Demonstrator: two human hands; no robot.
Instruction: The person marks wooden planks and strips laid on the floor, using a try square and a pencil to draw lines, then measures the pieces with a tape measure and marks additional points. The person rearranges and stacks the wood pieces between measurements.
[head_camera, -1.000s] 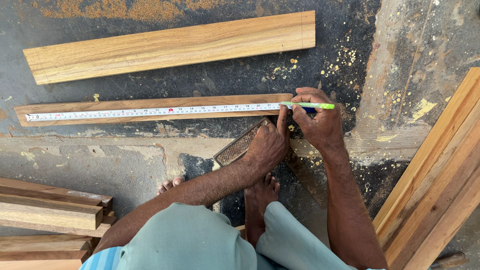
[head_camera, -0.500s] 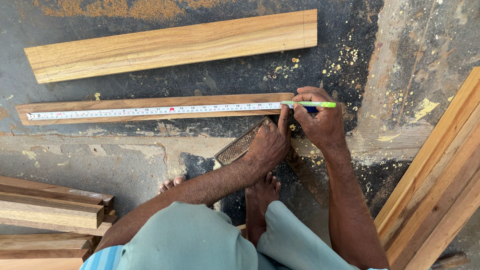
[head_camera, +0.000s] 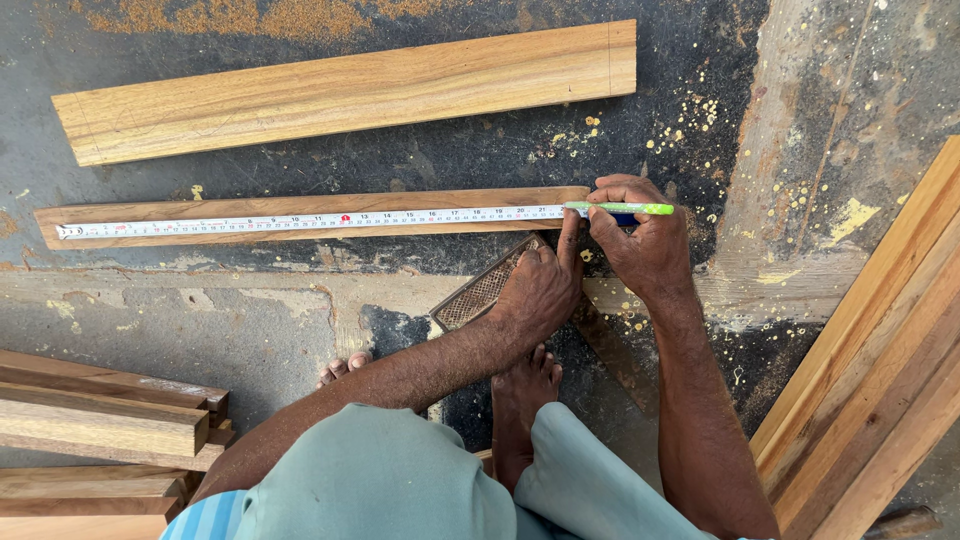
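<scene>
Soft, even daylight fills the scene, bright without glare. Shadows are faint, only thin dark edges beneath the planks (head_camera: 340, 92). Focus is sharp throughout, with no motion blur.

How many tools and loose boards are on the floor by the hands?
Boards lying flat: 2, wide board and narrow board
Tape measures: 1
Green pens: 1, in right hand
Squares: 1, under left hand
Total: 5
</scene>
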